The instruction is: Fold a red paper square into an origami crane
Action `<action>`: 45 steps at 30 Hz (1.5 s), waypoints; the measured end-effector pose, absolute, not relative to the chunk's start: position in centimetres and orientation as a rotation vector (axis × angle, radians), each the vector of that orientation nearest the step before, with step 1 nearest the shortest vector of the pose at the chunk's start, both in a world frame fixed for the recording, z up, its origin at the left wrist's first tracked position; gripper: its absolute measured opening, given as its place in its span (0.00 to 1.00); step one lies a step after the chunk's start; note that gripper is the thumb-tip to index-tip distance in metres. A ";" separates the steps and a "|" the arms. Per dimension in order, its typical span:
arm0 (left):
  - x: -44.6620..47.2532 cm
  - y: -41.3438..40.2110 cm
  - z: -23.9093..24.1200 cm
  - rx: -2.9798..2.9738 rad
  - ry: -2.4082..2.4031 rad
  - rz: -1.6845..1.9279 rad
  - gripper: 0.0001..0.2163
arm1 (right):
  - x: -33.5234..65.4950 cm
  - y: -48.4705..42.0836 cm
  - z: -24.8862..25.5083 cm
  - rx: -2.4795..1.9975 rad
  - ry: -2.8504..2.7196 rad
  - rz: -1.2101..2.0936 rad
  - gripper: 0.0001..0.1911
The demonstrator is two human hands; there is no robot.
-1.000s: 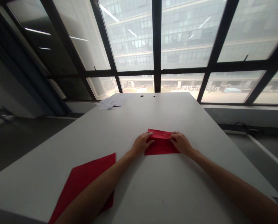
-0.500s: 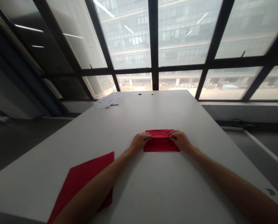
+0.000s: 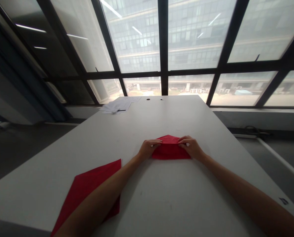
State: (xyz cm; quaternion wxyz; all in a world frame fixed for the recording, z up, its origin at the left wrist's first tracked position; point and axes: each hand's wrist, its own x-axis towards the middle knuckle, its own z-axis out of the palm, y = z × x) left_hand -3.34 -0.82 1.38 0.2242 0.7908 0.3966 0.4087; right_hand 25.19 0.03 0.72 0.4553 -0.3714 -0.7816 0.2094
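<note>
A folded piece of red paper (image 3: 171,152) lies on the white table in front of me, with a raised crease running across it. Its far edge rises to a low peak in the middle. My left hand (image 3: 149,148) pinches the left end of the crease, fingers pointing inward. At the right end, my right hand (image 3: 190,146) grips the crease between thumb and fingers. A larger sheet of red paper (image 3: 87,189) rests at the lower left, partly hidden beneath my left forearm.
Loose white papers (image 3: 118,105) with a dark, thin item on them lie at the table's far left. Two small dark holes are near the far edge. A small dark mark (image 3: 283,201) shows near the right edge of the white table (image 3: 161,204). Large windows stand beyond.
The far side of the folded red paper has gone from a nearly straight edge to a peaked one. Both hands keep their hold at its ends, with only slight movement.
</note>
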 end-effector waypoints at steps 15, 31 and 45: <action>-3.3 -0.6 1.1 2.416 0.932 0.971 0.11 | 25.4 0.3 0.4 -0.936 -1.910 0.442 0.06; -2.8 -2.8 3.7 2.511 0.963 0.850 0.03 | 24.9 -0.1 0.8 -0.875 -1.970 0.365 0.09; -2.3 -2.7 3.4 2.539 0.836 0.813 0.06 | 24.4 -0.1 0.6 -0.896 -2.003 0.291 0.09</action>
